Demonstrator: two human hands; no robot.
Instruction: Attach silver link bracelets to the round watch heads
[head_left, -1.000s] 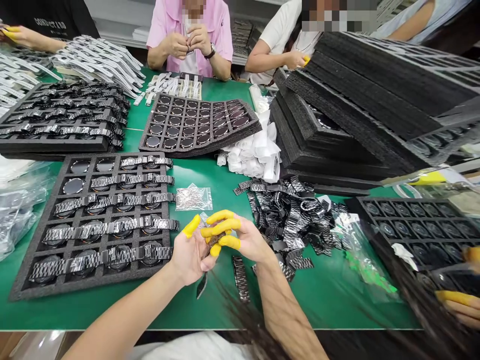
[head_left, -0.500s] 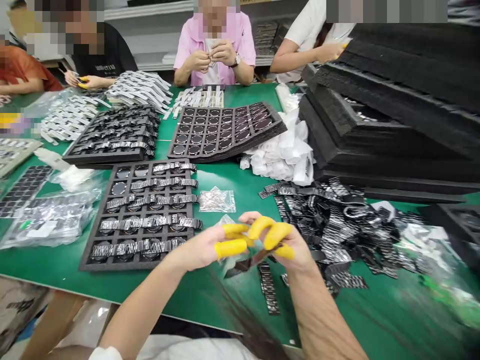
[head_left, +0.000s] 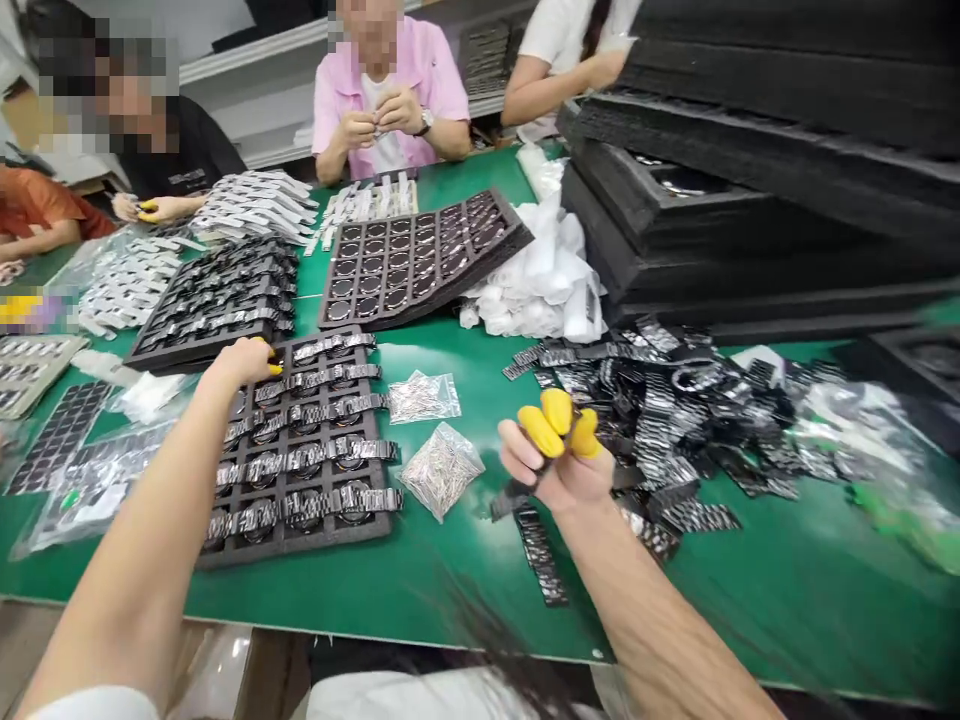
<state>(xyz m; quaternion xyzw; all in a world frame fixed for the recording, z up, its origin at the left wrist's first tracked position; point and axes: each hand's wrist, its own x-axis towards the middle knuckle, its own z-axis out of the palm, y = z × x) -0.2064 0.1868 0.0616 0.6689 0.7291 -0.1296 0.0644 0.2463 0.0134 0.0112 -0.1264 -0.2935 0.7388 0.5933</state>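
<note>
My right hand (head_left: 559, 450), with yellow finger cots, is closed around a dark watch band (head_left: 511, 498), whose end sticks out below the fingers. Another black link band (head_left: 541, 555) lies on the table just beneath it. My left hand (head_left: 247, 362) reaches over the upper left of a black foam tray (head_left: 300, 548). Its yellow-capped fingertips are apart at the watch heads there, and the palm hides part of that corner. Rows of watches with black link bands (head_left: 306, 460) fill much of the tray. Beside it lie two clear bags of small metal pins (head_left: 442, 470).
A heap of black link bands (head_left: 667, 400) lies right. Behind are stacked black foam trays (head_left: 750, 250), white wrappings (head_left: 536, 280) and a tray of round watch heads (head_left: 420, 250). White straps (head_left: 259, 205) are piled at back left. Co-workers sit across the green table (head_left: 420, 620).
My hands have separated. The left moved from the centre to the tray's upper left; the right keeps a dark band. The nearer pin bag now shows fully. The camera view has tilted.
</note>
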